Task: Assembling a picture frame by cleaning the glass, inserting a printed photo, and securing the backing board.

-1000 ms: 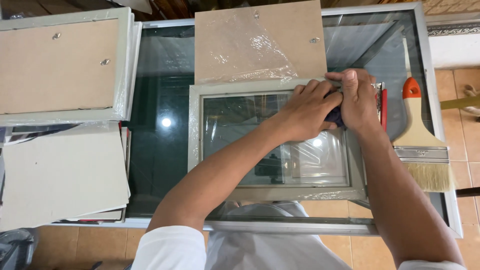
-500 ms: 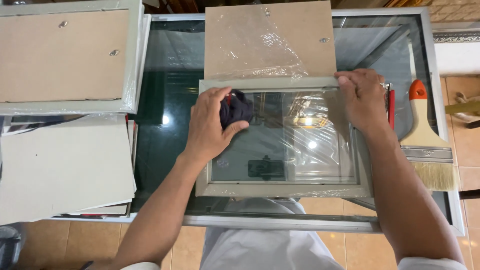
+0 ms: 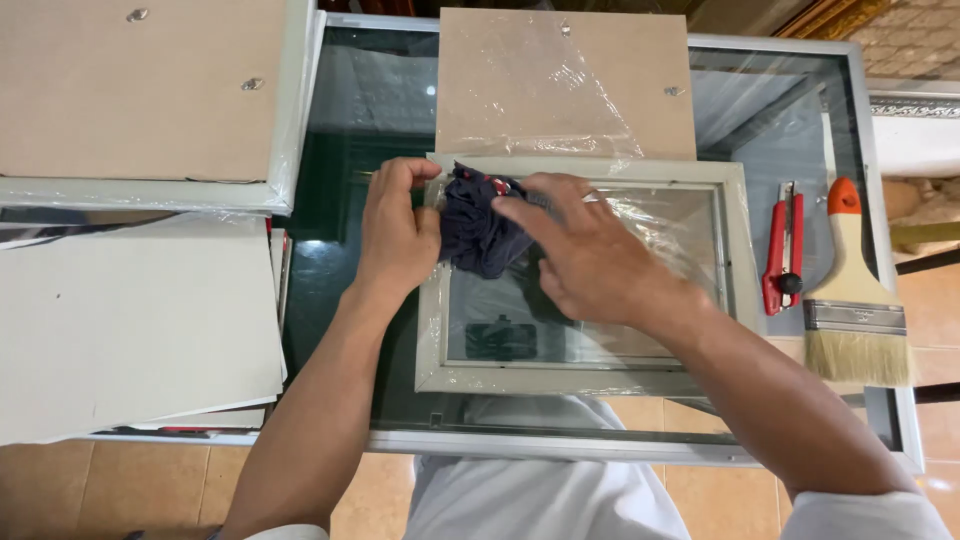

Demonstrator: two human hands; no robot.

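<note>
A grey picture frame (image 3: 580, 378) with a glass pane (image 3: 600, 330) lies flat on a glass-topped table (image 3: 345, 120), with loose clear film along its edges. My left hand (image 3: 395, 235) grips the frame's upper left corner, thumb against a dark blue cloth (image 3: 475, 235). My right hand (image 3: 590, 260) reaches across the pane and its fingers lie on the bunched cloth at the glass's top left. A brown backing board (image 3: 565, 85) wrapped in clear film rests just beyond the frame.
A red utility knife (image 3: 783, 250) and a wide paintbrush (image 3: 855, 300) with an orange-tipped handle lie to the right. At far left sits a face-down frame with brown backing (image 3: 140, 90), with white boards (image 3: 130, 320) stacked below it. Tiled floor shows past the table's near edge.
The cloth was under my left hand; now my right hand has crossed over from the frame's right corner onto it, and my left hand has shifted to the frame's left corner.
</note>
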